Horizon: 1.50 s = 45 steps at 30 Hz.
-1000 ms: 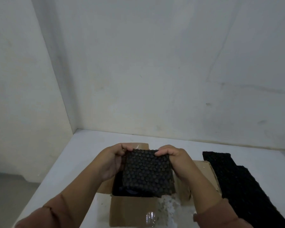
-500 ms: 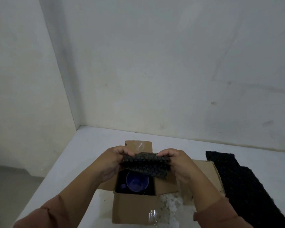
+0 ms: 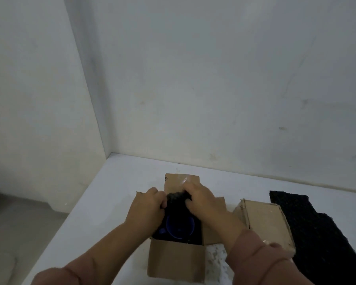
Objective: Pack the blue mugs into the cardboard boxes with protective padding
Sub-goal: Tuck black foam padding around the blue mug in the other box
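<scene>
An open cardboard box [image 3: 176, 258] stands on the white table, flaps spread outward. A blue mug [image 3: 180, 227] sits upright inside it, mouth up, with dark padding around it. A folded piece of black bubble wrap [image 3: 178, 196] is at the box's far inner edge, above the mug. My left hand [image 3: 147, 208] grips its left end and my right hand [image 3: 201, 199] presses its right end down into the box. Most of the wrap is hidden by my fingers.
A second cardboard box [image 3: 263, 219] lies closed to the right of the open one. A long strip of black bubble wrap [image 3: 314, 233] lies along the table's right side. Walls meet in a corner behind; the table's left edge [image 3: 70, 219] drops to the floor.
The bubble wrap was held up flat over the box, then folded; now both hands have pushed it down to the box's far edge and the mug shows below it.
</scene>
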{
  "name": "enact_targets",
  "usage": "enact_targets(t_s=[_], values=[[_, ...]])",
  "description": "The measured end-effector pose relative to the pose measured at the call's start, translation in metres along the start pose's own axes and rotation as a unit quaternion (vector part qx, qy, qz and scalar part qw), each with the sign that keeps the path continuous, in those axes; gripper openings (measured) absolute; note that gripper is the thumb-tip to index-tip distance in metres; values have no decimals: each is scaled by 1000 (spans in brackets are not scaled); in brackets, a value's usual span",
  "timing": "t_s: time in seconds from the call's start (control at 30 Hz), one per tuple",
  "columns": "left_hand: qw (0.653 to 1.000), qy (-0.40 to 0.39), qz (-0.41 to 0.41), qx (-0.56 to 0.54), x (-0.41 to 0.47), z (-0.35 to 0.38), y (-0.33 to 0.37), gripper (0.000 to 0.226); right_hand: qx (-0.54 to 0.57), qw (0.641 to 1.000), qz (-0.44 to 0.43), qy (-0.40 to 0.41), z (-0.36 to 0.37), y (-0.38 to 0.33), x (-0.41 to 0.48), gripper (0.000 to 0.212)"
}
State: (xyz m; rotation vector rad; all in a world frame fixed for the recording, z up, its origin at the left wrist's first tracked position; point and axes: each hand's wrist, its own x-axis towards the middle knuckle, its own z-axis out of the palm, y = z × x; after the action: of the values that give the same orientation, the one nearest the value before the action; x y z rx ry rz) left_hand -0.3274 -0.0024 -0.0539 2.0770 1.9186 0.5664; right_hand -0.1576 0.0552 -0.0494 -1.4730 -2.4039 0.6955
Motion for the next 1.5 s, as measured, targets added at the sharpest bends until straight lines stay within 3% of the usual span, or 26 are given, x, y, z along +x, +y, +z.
enact_targets(t_s=[0.07, 0.13, 0.23, 0.33, 0.5, 0.6, 0.8, 0.9, 1.07, 1.4, 1.5], values=[[996, 24, 75, 51, -5, 5, 1, 21, -12, 999, -14, 29, 15, 2, 1, 21], [991, 12, 99, 94, -11, 4, 9, 27, -35, 998, -27, 35, 27, 5, 2, 21], [993, -30, 70, 90, -14, 16, 7, 10, -79, 995, -48, 22, 35, 8, 1, 19], [991, -60, 55, 107, -8, 29, 0, 29, -122, 988, -97, 18, 40, 10, 0, 18], [955, -191, 33, 223, 0, 39, 9, 34, -177, 977, -122, -1, 48, 16, 3, 14], [944, -222, 21, 244, 2, 44, 13, 37, -168, 976, -138, -24, 51, 21, 3, 18], [919, -164, 69, 351, 4, 36, 20, 30, -107, 989, -105, -14, 52, 22, 5, 11], [934, -131, 44, 330, 4, 33, 11, 50, -89, 991, -104, 10, 52, 19, 8, 25], [951, -114, 41, 286, -1, 33, 8, 23, -141, 984, -109, 12, 54, 19, 13, 18], [933, -133, 66, 327, 3, 25, 7, 15, -145, 983, -93, -56, 51, 11, 13, 21], [944, -115, 46, 305, 3, 26, 3, 26, -120, 988, -70, -68, 50, 11, 11, 24]])
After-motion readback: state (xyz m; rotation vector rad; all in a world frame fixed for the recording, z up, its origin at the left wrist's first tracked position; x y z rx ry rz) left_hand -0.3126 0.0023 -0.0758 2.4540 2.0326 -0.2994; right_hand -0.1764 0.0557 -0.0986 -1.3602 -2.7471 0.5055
